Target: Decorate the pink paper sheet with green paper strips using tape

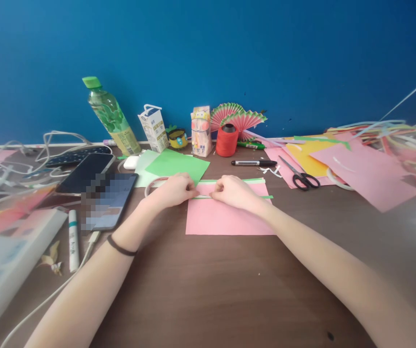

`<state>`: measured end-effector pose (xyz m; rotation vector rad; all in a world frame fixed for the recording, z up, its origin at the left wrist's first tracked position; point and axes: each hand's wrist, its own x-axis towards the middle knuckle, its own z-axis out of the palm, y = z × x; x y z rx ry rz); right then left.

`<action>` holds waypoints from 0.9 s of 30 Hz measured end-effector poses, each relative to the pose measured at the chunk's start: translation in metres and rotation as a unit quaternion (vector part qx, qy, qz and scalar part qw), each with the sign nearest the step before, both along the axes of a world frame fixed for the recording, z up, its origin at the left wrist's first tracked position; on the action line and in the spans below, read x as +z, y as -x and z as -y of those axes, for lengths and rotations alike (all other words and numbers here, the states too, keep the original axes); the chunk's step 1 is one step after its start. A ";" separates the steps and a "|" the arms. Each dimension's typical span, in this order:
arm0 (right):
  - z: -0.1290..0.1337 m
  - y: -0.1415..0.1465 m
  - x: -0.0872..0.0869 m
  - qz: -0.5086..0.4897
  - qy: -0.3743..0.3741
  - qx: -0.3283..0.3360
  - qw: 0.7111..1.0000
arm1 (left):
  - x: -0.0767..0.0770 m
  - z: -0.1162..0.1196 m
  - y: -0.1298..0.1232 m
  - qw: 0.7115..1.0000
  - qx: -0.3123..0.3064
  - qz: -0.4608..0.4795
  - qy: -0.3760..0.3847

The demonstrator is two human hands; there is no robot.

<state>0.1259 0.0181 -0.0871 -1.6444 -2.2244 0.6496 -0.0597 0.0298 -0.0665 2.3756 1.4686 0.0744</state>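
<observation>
Bare forearms (pixel 317 246) reach to the pink sheet (pixel 226 220). Left hand (pixel 179 187) and right hand (pixel 232 191) have bunched fingers, tips at the green strip (pixel 268 197) across the sheet's upper half; whether they pinch or press it, I cannot tell. Behind the sheet lie green paper (pixel 181 166) and a pen (pixel 254 163); right, scissors (pixel 302 178); left, a phone (pixel 123 205); farther behind, a red spool (pixel 227 141).

Apparently "Acrylic" on white marker (pixel 73 241), lettering on white carton (pixel 153 129) illegible
</observation>
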 end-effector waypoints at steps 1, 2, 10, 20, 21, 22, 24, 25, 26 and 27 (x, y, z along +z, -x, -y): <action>0.000 0.000 -0.001 0.001 -0.005 0.001 1.000 | 0.000 0.000 0.000 1.000 0.000 0.000 0.000; 0.000 0.000 -0.001 0.003 -0.009 0.001 1.000 | 0.000 0.000 0.000 1.000 0.000 0.001 0.000; 0.002 0.002 0.000 0.018 -0.032 0.006 0.999 | -0.003 -0.002 0.001 1.000 -0.005 0.000 -0.007; 0.002 0.001 -0.003 0.029 -0.064 0.019 0.997 | -0.002 -0.002 0.002 1.000 -0.002 0.001 0.000; 0.002 0.001 -0.003 0.027 -0.065 0.018 0.997 | -0.002 -0.002 0.002 1.000 0.000 0.000 -0.001; 0.002 0.001 -0.003 0.024 -0.066 0.018 0.997 | -0.001 -0.002 0.002 1.000 0.001 -0.001 -0.001; 0.002 0.001 -0.002 0.022 -0.070 0.015 0.997 | 0.000 -0.002 0.002 1.000 0.001 0.000 -0.002; 0.002 0.001 -0.002 0.023 -0.070 0.014 0.997 | 0.000 -0.002 0.002 1.000 0.001 0.000 -0.003; 0.002 0.001 -0.002 0.024 -0.070 0.013 0.997 | 0.000 -0.002 0.001 1.000 0.001 -0.001 -0.003; 0.002 0.001 -0.003 0.025 -0.070 0.013 0.997 | 0.000 -0.001 0.001 1.000 0.002 -0.002 -0.004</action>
